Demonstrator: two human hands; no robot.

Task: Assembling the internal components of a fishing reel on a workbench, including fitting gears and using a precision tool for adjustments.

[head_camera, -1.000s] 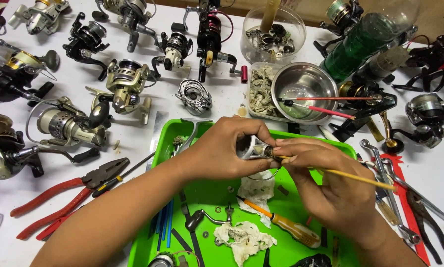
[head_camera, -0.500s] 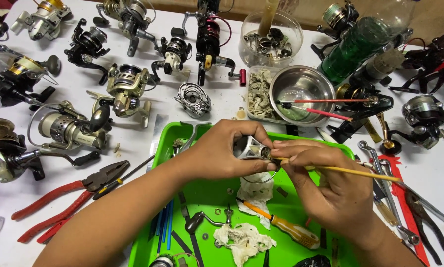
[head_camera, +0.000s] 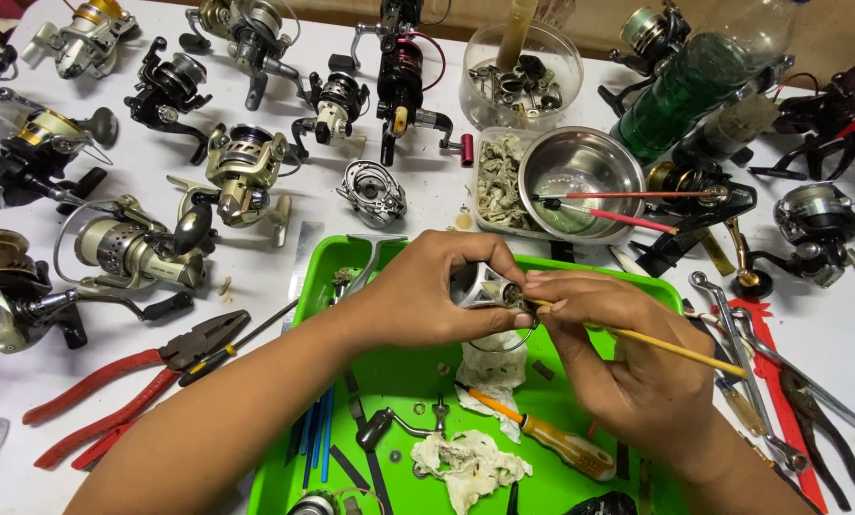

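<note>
From the head camera, looking down, the left hand [head_camera: 427, 296] is curled around a small silver reel part [head_camera: 483, 284], gripping it above the green tray [head_camera: 399, 377]. The right hand [head_camera: 628, 367] pinches a thin yellow-handled brush [head_camera: 671, 345], whose tip meets the open end of the reel part between the two hands. Under the hands, inside the tray, lie a crumpled white rag [head_camera: 470, 465], an orange-handled screwdriver [head_camera: 542, 434], a small crank handle [head_camera: 389, 424] and a few loose washers. Left of the tray, on the white table [head_camera: 285, 210], rest red-handled pliers [head_camera: 132, 381]. Beyond the tray stands a steel bowl [head_camera: 580, 172] with two red-handled brushes [head_camera: 637, 205] laid across its rim, just beside a clear container of small parts [head_camera: 525, 72] and a green plastic bottle [head_camera: 694, 81]. Many spinning reels [head_camera: 242, 172] are spread over the table's left and far side, with wrenches [head_camera: 747, 367] lying right of the tray.
</note>
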